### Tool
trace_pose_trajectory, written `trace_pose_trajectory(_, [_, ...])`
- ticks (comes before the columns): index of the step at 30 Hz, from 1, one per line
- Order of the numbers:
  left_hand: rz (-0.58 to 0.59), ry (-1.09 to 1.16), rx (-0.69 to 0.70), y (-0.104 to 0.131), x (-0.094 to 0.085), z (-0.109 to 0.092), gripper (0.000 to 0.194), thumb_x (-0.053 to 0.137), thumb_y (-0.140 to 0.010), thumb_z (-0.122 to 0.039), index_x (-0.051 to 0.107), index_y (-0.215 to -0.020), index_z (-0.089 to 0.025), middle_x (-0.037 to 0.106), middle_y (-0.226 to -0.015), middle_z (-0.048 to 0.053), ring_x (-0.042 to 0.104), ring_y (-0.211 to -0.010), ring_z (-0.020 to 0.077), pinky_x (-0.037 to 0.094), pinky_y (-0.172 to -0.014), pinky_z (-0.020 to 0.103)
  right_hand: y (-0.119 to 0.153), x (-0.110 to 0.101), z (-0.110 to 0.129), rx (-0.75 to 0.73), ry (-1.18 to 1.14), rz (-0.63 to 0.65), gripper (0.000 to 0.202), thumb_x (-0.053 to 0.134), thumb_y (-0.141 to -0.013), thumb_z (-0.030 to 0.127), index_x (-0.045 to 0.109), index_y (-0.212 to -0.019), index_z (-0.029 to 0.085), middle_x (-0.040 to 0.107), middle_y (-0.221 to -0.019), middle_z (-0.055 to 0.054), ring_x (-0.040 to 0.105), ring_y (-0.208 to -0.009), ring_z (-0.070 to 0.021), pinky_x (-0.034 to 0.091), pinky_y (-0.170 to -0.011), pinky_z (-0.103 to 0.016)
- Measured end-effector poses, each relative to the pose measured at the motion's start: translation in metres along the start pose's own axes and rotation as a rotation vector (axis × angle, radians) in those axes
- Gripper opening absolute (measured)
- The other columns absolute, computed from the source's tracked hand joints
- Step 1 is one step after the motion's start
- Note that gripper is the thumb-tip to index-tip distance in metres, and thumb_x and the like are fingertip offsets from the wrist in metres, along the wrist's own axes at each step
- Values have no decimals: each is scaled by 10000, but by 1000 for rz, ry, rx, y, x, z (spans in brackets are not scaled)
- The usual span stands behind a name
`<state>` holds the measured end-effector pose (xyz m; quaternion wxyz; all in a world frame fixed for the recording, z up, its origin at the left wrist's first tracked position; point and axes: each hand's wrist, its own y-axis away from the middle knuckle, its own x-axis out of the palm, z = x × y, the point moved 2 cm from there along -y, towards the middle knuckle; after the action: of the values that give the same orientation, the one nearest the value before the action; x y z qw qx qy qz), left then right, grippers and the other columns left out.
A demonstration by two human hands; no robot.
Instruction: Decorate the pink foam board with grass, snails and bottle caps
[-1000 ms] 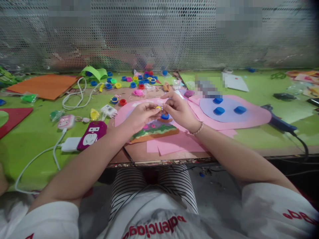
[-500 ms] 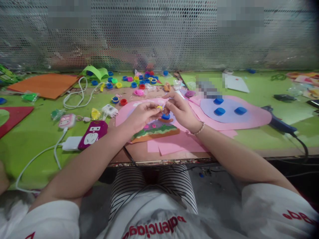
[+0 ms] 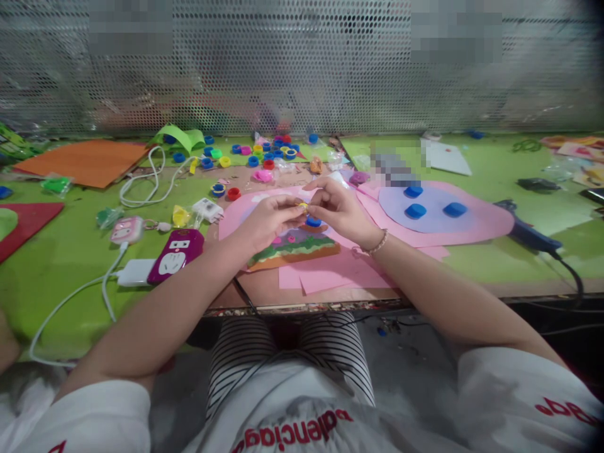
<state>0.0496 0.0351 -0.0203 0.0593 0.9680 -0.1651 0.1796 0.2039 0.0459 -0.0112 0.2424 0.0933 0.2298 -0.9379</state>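
Between my fingertips is a small yellow piece (image 3: 303, 206), perhaps a bottle cap, mostly covered by the fingers. My left hand (image 3: 274, 220) pinches it from the left. The fingers of my right hand (image 3: 340, 211) are bent together against its right side; whether they grip it too is hard to make out. Just below the fingertips a blue cap (image 3: 313, 221) sits on a pink craft sheet (image 3: 231, 220) decorated with a green and orange strip (image 3: 297, 251). Another pink piece with a lilac oval (image 3: 434, 217) lies to the right, bearing 3 blue caps.
Several coloured caps (image 3: 278, 151) lie scattered at the back. A purple power socket (image 3: 177, 257) with a white plug and cables stands at left. A dark glue gun (image 3: 533, 233) with a cord lies at right. A perforated metal panel (image 3: 302, 75) closes off the back.
My right fingers have closed in nearer to the yellow piece and my left fingertips. The left hand has stayed almost still.
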Motion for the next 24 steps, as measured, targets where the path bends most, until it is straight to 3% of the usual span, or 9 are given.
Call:
trace_pose_trajectory(18, [2,44,-74,-1,-1,-2,74,674,-676,-57,652,-714,-117,651,-668,8,601,-629,79,493,-692,242,1,0,-2,-2,-55,54,387,640,-815,349,437,-1104,192,529,-656,52,504,-555,-77,379,-492,-208])
trace_pose_trajectory(24, [-16,29,-79,2,2,-4,50,674,-696,-76,664,-717,-121,645,-668,10,587,-609,69,490,-708,245,0,-1,-2,17,-106,24,299,553,-864,409,460,-1071,215,533,-666,35,535,-621,-109,438,-589,-254])
